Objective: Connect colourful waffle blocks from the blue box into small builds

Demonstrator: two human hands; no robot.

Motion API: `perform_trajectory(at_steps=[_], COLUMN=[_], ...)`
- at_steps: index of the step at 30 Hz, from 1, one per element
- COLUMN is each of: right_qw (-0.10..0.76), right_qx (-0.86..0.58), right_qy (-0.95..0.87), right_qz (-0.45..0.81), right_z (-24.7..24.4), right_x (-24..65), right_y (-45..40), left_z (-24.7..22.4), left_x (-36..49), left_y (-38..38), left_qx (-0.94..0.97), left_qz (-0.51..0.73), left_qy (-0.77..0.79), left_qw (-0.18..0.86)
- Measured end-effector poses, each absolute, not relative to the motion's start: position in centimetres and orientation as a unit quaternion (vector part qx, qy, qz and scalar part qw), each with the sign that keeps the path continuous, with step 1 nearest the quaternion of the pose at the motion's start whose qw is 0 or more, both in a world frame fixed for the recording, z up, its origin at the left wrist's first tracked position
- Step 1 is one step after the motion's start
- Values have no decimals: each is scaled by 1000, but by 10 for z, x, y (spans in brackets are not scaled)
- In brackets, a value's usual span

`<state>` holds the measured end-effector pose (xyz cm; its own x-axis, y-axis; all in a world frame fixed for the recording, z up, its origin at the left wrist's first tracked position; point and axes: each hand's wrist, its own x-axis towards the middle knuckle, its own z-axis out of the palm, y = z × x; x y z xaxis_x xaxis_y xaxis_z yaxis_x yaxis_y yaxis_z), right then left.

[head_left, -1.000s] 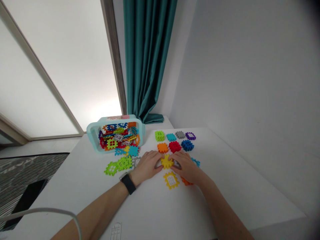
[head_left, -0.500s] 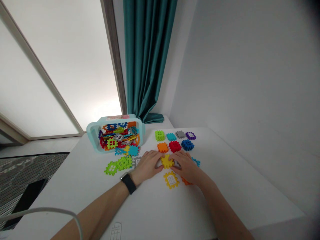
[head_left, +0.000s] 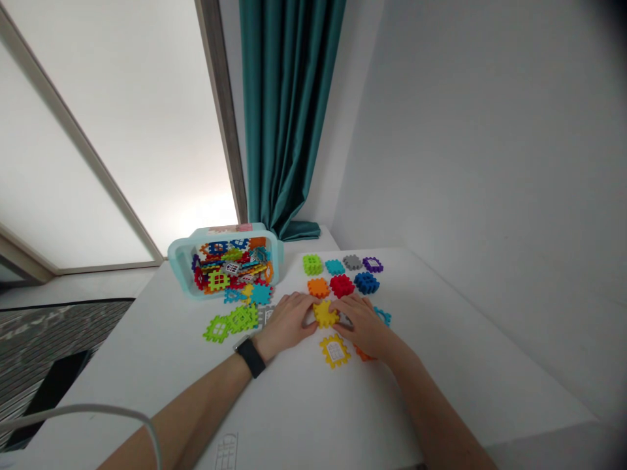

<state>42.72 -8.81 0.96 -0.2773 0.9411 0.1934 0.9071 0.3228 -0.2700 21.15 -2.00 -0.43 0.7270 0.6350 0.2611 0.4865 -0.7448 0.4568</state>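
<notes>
Between my two hands lies a yellow toothed building tile (head_left: 326, 314), low over the white table. The fingers of my left hand (head_left: 289, 320) pinch its left side; a watch with a black band is on that wrist. My right hand (head_left: 362, 323) grips its right edge with thumb and fingers. Just below sits another yellow tile with a white window grid (head_left: 335, 352). An orange tile (head_left: 364, 354) is partly covered by my right hand, and a light blue tile (head_left: 383, 316) shows beyond it. A grey tile (head_left: 267, 316) is partly hidden behind my left hand.
Behind my hands are small stacks of tiles: green (head_left: 312, 264), orange (head_left: 318, 288), red (head_left: 341, 285) and blue (head_left: 367, 282). A pale blue basket (head_left: 177, 271) full of mixed tiles stands at the back left, with green tiles (head_left: 230, 324) in front. A cable (head_left: 98, 408) crosses the lower left.
Both hands keep hold of the yellow tile in nearly the same place. The whole view has shifted very slightly; nothing else visibly differs.
</notes>
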Motion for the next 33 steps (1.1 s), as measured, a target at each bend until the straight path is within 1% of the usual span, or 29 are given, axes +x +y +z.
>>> perform_trajectory(at_steps=[11,17,22,28,33], right_qw=[168,201,242,286,279], right_qx=[-574,-569,-566,-536,-493], right_qy=[-801,-797,-787,-788,-813], right_qz=[31,28,26,97,134], right_z=[10,11,19,37,50], right_x=[428,430,422,403,376], right_y=[-91,-90,-90,-87,-84], left_z=[-2,5,15,31,44], left_x=[210,204,196,175,142], left_y=[-19,-18,-17,-17,-17], left_qx=[912,908,897,895,908], left_qz=[197,208,236,262,238], left_qy=[314,316,311,287,292], left_qw=[174,180,209,219,182])
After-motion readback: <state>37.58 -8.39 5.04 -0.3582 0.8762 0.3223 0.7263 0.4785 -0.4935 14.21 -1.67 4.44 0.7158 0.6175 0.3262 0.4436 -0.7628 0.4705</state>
